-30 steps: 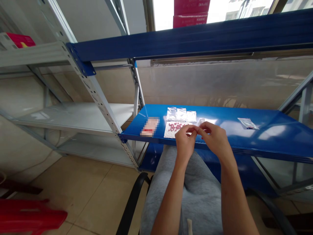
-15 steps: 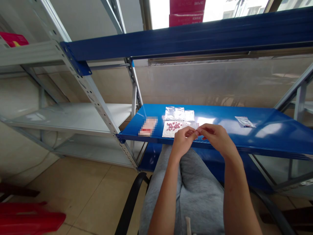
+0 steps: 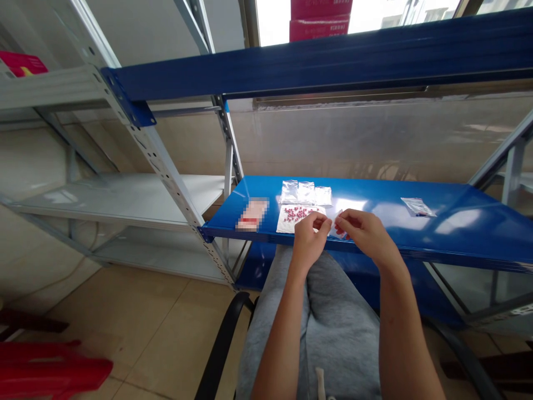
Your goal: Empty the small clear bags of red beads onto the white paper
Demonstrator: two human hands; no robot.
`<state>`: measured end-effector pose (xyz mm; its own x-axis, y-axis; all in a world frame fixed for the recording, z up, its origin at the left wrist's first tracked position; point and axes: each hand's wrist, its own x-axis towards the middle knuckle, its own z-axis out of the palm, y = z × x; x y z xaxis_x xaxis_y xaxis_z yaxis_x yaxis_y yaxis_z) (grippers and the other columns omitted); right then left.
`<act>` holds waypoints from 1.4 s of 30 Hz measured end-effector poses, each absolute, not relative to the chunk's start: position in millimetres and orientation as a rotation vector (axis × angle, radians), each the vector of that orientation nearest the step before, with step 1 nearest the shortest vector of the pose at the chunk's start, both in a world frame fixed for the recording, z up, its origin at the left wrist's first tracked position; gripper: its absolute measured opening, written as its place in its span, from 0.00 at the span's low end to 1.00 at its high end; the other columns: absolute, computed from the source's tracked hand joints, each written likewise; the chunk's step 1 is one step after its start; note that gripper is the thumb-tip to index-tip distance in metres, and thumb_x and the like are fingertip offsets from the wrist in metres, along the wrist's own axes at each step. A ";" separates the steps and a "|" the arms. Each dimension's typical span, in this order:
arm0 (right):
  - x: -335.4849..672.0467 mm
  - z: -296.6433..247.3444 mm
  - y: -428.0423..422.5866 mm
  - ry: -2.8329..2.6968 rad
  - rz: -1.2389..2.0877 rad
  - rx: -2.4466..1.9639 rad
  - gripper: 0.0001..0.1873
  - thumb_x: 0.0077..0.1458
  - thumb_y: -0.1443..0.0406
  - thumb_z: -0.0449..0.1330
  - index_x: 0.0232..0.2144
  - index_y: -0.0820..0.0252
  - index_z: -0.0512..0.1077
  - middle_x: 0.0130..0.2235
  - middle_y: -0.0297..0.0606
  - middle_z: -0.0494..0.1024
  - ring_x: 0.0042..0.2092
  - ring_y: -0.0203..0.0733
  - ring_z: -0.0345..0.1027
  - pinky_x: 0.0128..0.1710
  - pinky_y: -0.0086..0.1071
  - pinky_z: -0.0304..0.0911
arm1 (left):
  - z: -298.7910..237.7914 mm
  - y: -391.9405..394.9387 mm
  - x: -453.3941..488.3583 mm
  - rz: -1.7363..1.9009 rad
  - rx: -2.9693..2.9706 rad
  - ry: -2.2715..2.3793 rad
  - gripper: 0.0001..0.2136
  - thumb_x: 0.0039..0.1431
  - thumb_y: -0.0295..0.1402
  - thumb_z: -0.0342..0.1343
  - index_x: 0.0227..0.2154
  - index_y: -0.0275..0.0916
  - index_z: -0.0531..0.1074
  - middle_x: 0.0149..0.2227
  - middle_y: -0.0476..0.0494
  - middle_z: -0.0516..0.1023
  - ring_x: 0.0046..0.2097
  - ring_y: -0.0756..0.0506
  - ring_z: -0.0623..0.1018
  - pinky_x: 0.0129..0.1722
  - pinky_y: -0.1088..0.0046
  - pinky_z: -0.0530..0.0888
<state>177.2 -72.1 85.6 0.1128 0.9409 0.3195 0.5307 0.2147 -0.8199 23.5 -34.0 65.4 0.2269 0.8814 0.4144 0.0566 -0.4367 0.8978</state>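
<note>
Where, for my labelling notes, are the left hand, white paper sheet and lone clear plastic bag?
left hand (image 3: 307, 243): head view, back of the hand
white paper sheet (image 3: 283, 225): head view, bare lower-left corner
lone clear plastic bag (image 3: 417, 206): head view, bag's middle

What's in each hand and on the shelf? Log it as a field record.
Left hand: pinches small clear plastic bag
Right hand: pinches same bag
Blue steel shelf: holds everything below
Nearest hands: white sheet with small red pieces
Behind sheet: three clear bags
Left: blurred pink packet
Right: clear bag
</note>
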 end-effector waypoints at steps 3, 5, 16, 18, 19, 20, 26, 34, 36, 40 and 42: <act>170.2 85.8 -70.0 -1.554 0.416 -1.480 0.12 0.56 0.59 0.57 0.26 0.57 0.73 0.27 0.37 0.79 0.31 0.43 0.72 0.35 0.33 0.63 | 66.9 -36.9 25.7 1.358 1.817 0.967 0.05 0.62 0.30 0.56 0.30 0.39 0.72 0.31 0.47 0.78 0.34 0.48 0.76 0.38 0.73 0.71; 166.9 85.0 -68.5 -1.570 0.328 -1.522 0.11 0.55 0.60 0.56 0.25 0.57 0.73 0.26 0.37 0.79 0.30 0.43 0.70 0.34 0.33 0.61 | 66.4 -37.0 26.4 1.354 1.898 1.033 0.06 0.63 0.29 0.55 0.29 0.40 0.71 0.31 0.47 0.78 0.34 0.47 0.76 0.38 0.72 0.70; 156.8 78.5 -65.7 -1.625 0.121 -1.730 0.15 0.53 0.62 0.54 0.17 0.54 0.62 0.19 0.35 0.70 0.23 0.38 0.55 0.26 0.33 0.47 | 62.4 -30.3 13.5 1.350 2.065 1.123 0.10 0.59 0.19 0.52 0.36 0.41 0.73 0.38 0.45 0.78 0.39 0.46 0.77 0.43 0.70 0.73; 154.9 79.5 -65.5 -1.642 0.144 -1.707 0.17 0.56 0.60 0.54 0.17 0.54 0.61 0.19 0.35 0.70 0.23 0.37 0.54 0.27 0.33 0.46 | 63.5 -31.7 14.3 1.300 2.123 1.022 0.14 0.56 0.16 0.50 0.35 0.41 0.76 0.40 0.44 0.79 0.44 0.45 0.78 0.47 0.69 0.74; 154.2 80.5 -65.7 -1.653 0.155 -1.685 0.18 0.57 0.59 0.54 0.17 0.54 0.60 0.19 0.35 0.69 0.23 0.37 0.54 0.27 0.33 0.46 | 64.0 -32.3 15.0 1.270 2.106 1.005 0.15 0.55 0.16 0.50 0.34 0.41 0.77 0.39 0.44 0.80 0.45 0.44 0.79 0.47 0.68 0.75; 153.6 81.7 -66.2 -1.665 0.168 -1.658 0.19 0.57 0.58 0.54 0.17 0.54 0.60 0.19 0.35 0.69 0.23 0.37 0.54 0.27 0.33 0.46 | 64.5 -32.8 15.6 1.236 2.051 1.004 0.15 0.55 0.16 0.51 0.33 0.40 0.78 0.39 0.44 0.81 0.44 0.44 0.80 0.47 0.68 0.76; 159.2 84.9 -68.0 -1.722 0.415 -1.484 0.18 0.59 0.55 0.54 0.21 0.56 0.66 0.22 0.35 0.72 0.26 0.38 0.61 0.27 0.32 0.54 | 63.4 -30.9 14.7 1.093 1.540 0.914 0.06 0.57 0.28 0.60 0.33 0.38 0.82 0.31 0.45 0.82 0.31 0.46 0.81 0.30 0.73 0.78; 186.9 48.8 -49.2 -1.131 0.901 -1.466 0.23 0.51 0.47 0.65 0.41 0.57 0.76 0.41 0.44 0.81 0.39 0.46 0.75 0.35 0.35 0.69 | 47.8 -15.1 6.4 1.168 1.305 0.744 0.10 0.48 0.32 0.69 0.34 0.34 0.82 0.35 0.41 0.83 0.33 0.46 0.82 0.31 0.74 0.80; 188.2 40.1 -46.5 -1.074 1.125 -1.295 0.24 0.49 0.47 0.68 0.41 0.57 0.77 0.41 0.42 0.81 0.39 0.44 0.75 0.36 0.34 0.70 | 45.6 -13.0 3.8 1.159 1.306 0.723 0.11 0.47 0.33 0.70 0.34 0.34 0.82 0.35 0.42 0.83 0.33 0.46 0.81 0.31 0.74 0.80; 188.5 34.2 -45.7 -0.972 1.188 -1.157 0.22 0.43 0.50 0.75 0.34 0.57 0.76 0.32 0.35 0.79 0.34 0.36 0.72 0.34 0.28 0.67 | 43.3 -10.4 -1.2 1.161 1.314 0.742 0.10 0.47 0.31 0.69 0.35 0.34 0.83 0.34 0.42 0.83 0.33 0.46 0.81 0.30 0.74 0.80; 189.5 34.2 -46.1 -0.933 1.214 -1.110 0.22 0.41 0.52 0.76 0.31 0.57 0.75 0.29 0.32 0.77 0.31 0.34 0.70 0.32 0.26 0.66 | 42.2 -9.2 -2.9 1.159 1.325 0.771 0.10 0.47 0.30 0.69 0.35 0.35 0.83 0.35 0.42 0.83 0.32 0.47 0.81 0.30 0.74 0.80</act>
<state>189.5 -46.1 34.2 0.1380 0.9901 -0.0275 -0.2290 0.0049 -0.9734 -2.9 -9.2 42.2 0.2955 0.9378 0.1821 -0.1947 -0.1275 0.9725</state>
